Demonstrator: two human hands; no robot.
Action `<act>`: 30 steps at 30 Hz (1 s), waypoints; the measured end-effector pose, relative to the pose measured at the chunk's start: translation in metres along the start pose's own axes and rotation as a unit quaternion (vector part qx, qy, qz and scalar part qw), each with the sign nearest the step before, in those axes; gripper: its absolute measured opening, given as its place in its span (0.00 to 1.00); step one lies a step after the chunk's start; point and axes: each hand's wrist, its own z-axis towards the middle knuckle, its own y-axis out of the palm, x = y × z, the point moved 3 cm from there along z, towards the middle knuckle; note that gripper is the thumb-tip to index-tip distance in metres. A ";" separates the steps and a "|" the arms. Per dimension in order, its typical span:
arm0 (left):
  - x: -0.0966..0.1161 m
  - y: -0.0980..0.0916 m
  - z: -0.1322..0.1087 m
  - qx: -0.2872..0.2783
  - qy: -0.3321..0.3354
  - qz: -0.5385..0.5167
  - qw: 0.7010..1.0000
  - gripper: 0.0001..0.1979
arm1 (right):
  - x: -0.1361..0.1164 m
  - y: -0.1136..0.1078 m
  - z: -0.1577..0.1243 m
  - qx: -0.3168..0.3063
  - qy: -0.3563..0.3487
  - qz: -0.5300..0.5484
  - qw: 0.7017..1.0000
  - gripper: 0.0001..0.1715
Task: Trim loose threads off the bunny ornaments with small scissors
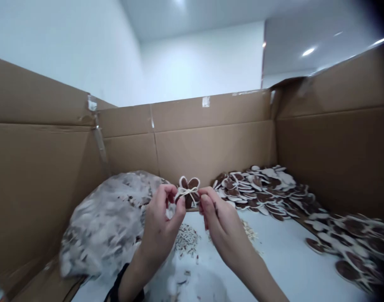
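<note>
Between my two hands stands a brown felt bunny-ear piece (pixel 184 197) with a pale edge and a cream bow tied across its middle. My left hand (pixel 162 220) pinches its left side between thumb and fingers. On the other side, my right hand (pixel 218 220) has thumb and forefinger closed at the right end of the bow. Whether it grips the felt or the cord end is hidden by the fingers. Small clippings (pixel 187 240) lie on the white surface below, in a brown-and-white heap, with a paler heap (pixel 250 231) behind my right hand.
A large clear plastic bag (pixel 100 222) full of similar pieces sits at the left. Many brown-and-white felt pieces (pixel 257 191) are piled at the back right, more (pixel 352 243) along the right side. Cardboard walls (pixel 210 147) enclose the white work surface (pixel 292 268).
</note>
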 end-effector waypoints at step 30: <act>-0.014 0.038 -0.018 -0.030 0.126 0.005 0.992 0.25 | 0.025 0.015 0.018 0.057 0.049 0.117 0.990 0.27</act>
